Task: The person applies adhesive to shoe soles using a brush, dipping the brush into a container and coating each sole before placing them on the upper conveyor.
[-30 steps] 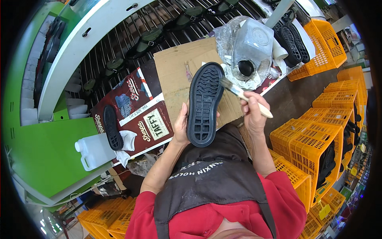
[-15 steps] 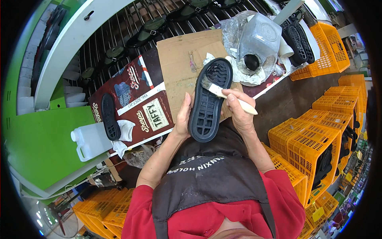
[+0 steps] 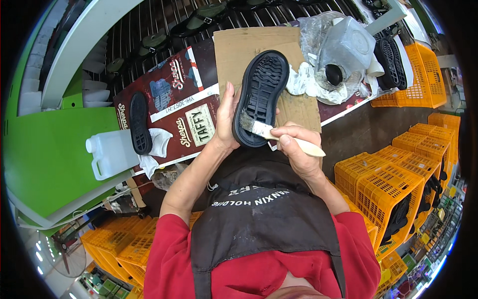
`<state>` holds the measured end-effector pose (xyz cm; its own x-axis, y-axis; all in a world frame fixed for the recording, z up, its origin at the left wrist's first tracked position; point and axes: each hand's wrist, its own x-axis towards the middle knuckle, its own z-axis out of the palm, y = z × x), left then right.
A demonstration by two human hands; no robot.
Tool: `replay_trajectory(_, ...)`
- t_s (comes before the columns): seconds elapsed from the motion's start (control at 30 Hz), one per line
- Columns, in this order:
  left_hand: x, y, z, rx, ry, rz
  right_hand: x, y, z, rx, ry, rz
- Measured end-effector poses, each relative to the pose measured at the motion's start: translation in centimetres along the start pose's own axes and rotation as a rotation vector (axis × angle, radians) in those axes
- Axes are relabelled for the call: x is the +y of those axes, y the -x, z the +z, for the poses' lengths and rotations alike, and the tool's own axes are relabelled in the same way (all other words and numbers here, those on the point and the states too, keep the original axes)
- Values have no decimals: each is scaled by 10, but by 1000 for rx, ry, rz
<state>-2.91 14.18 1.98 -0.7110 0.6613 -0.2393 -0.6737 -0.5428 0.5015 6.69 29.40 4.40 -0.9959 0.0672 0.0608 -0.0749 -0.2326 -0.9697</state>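
A black rubber shoe sole (image 3: 262,84) is held up in front of me, its ribbed and gridded hollow side facing up. My left hand (image 3: 228,117) grips it along its left edge, fingers partly hidden behind it. In my right hand (image 3: 298,147) is a flat paintbrush (image 3: 266,130) with a pale handle, pinched between thumb and fingers. Its bristles touch the sole's inside near the lower left rim. Another black sole (image 3: 141,122) lies to the left, beside a white cloth (image 3: 159,143) and a translucent jug (image 3: 114,152).
Under the sole lies a cardboard sheet (image 3: 231,50). A cut-open plastic container (image 3: 346,47) with crumpled white wipes (image 3: 303,79) stands right of it. More soles (image 3: 391,60) rest farther right. Black shoes (image 3: 199,20) sit on a roller rack behind. Orange crates (image 3: 388,184) line the right side.
The brush has moved down the sole, from its upper middle to the lower left rim. My left hand and the sole have shifted slightly up and away from me.
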Motion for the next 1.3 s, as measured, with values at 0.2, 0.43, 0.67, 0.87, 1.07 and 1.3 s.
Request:
replay_trajectory(0.2, 20, 6, 6, 18, 217, -213, -22, -19, -4, -250, -74, 246)
replay_trajectory(0.43, 33, 6, -4, -23, 128, -599, -34, -61, -18, -611, -64, 457)
replay_trajectory(0.67, 31, 5, 7, -16, 40, -801, -33, -98, -24, -1014, 45, 410)
replay_trajectory(0.87, 35, -3, 4, -20, -143, -922, -41, -117, -35, -1163, 116, 354)
replay_trajectory(1.07, 48, 2, 9, -84, -78, -904, -52, -112, -76, -1106, 276, 253)
replay_trajectory(1.3, 37, 12, 4, -33, -385, 19, -54, -84, -103, -446, 74, -46)
